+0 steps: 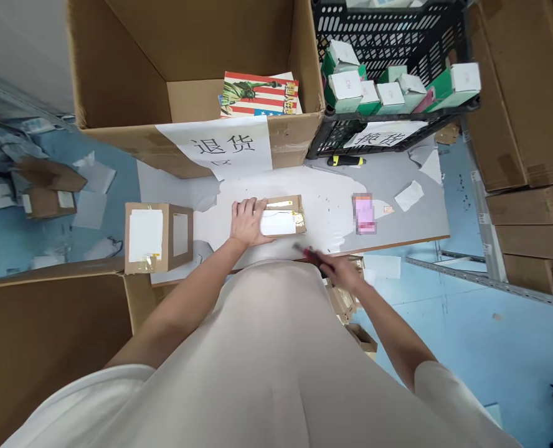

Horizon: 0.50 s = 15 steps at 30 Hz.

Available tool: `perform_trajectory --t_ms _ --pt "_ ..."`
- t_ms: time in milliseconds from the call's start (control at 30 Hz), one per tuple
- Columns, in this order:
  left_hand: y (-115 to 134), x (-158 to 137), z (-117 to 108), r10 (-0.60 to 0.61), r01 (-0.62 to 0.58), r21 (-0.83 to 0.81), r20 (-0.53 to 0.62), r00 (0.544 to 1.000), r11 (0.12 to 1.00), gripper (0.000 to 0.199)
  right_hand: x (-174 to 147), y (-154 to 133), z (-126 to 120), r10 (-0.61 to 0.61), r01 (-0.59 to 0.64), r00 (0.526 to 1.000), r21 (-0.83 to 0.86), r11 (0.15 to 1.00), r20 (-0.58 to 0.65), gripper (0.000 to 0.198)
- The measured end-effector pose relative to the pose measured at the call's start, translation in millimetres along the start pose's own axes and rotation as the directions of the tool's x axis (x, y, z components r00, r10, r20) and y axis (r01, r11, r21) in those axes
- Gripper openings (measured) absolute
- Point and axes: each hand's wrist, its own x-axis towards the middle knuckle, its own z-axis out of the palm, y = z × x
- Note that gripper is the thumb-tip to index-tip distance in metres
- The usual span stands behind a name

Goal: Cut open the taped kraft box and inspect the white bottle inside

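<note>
On the tabletop (416, 224), in the head camera's view, a small cardboard parcel (281, 219) lies in front of the person, bearing white labels, with tape at its right end. The left hand (249, 222) is spread over the parcel's left end, gripping it with fingers toward the far edge and thumb along the near edge. Right of the parcel and closer to the body, the right hand (340, 269) is curled around a slim dark-and-red tool (311, 254), its blurred tip apart from the parcel. Left of the parcel sits a larger taped box (180, 239). Beyond the parcel stands a big open carton (122, 144) containing a booklet (260, 94) with a Statue of Liberty cover. Beyond and to the parcel's right are a black crate (379, 28) of green-and-white boxes (346, 85) and a black-and-yellow tool (345, 160). Well right of the parcel lies a pixelated pink item (364, 213)
</note>
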Motion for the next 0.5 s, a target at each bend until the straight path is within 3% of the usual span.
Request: perform_trajectory --t_ms 133,267,333,400,500 --pt "0.5 1.1 -1.0 0.001 -0.001 0.008 0.021 1.0 1.0 0.117 -20.8 14.0 7.9 0.155 -0.152 0.978 0.033 0.988 -0.14 0.052" --pt "4.7 0.5 -6.4 -0.02 0.018 0.029 0.038 0.999 0.999 0.117 -20.6 12.4 8.6 0.387 -0.28 0.892 0.385 0.879 -0.234 0.064" --pt "3.8 1.5 -9.5 -0.031 0.03 0.021 0.04 0.999 0.999 0.111 -7.7 -0.3 17.5 0.445 -0.228 0.865 0.611 0.758 -0.23 0.063" --pt "-2.5 4.1 -12.7 -0.041 0.042 -0.026 0.047 0.998 0.999 0.093 11.1 -18.7 32.0 0.435 -0.135 0.872 0.743 0.655 -0.224 0.054" --pt "-21.6 7.0 -17.2 -0.081 0.09 -0.166 0.063 0.995 0.982 0.06 41.4 -46.5 53.2 0.375 -0.09 0.905 0.769 0.633 -0.203 0.041"
